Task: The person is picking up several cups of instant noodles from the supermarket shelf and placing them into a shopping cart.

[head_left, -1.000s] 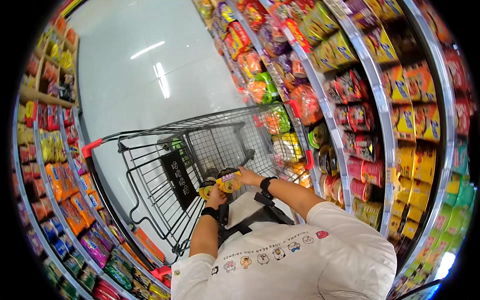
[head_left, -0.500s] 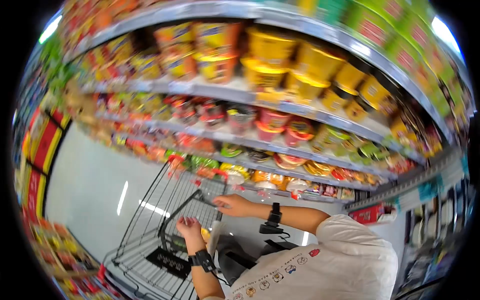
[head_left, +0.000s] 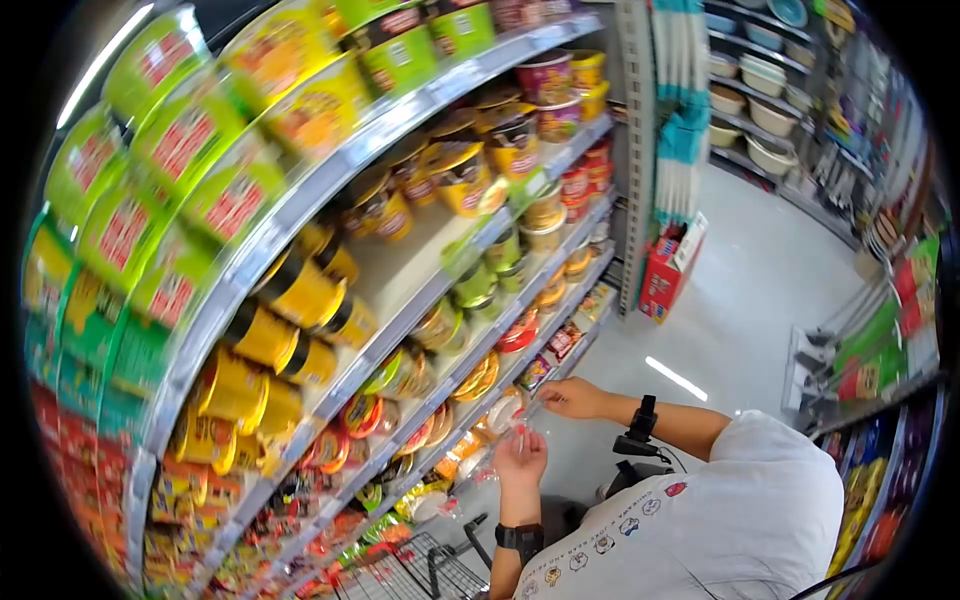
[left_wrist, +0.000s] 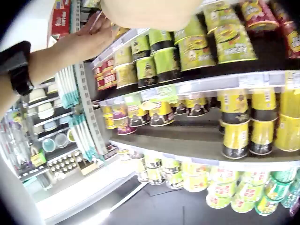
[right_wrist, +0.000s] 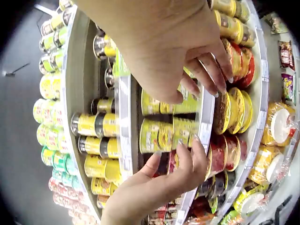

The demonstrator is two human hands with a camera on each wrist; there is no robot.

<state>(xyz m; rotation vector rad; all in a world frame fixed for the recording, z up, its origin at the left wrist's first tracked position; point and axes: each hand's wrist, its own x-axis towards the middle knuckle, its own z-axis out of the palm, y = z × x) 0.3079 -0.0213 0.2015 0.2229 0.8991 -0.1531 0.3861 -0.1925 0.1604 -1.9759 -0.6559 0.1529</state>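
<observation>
My left hand [head_left: 522, 455] is held up in front of the shelves, palm up with fingers loosely bent and holding nothing. Beside it, a little to the right, my right hand [head_left: 572, 398] reaches toward the shelf edge with loosely curled fingers and nothing in them. In the right wrist view the right hand [right_wrist: 176, 56] comes from the top and the left hand [right_wrist: 164, 180] from below. Green-yellow noodle cups [right_wrist: 159, 136] show between the two. In the left wrist view the right hand [left_wrist: 91, 40] stretches across at upper left.
Shelves of cup noodles stand at left, with green tubs [head_left: 210, 150] on top and yellow-black cups [head_left: 460, 180] below. A wire shopping cart [head_left: 430, 570] is at the bottom. A red box [head_left: 672, 265] sits by the shelf end; bowls [head_left: 770, 120] fill a far rack.
One second ago both hands held round-lidded cups over the cart; half a second ago they were empty. The view has turned right along the shelves, and the cart has slipped to the bottom edge.
</observation>
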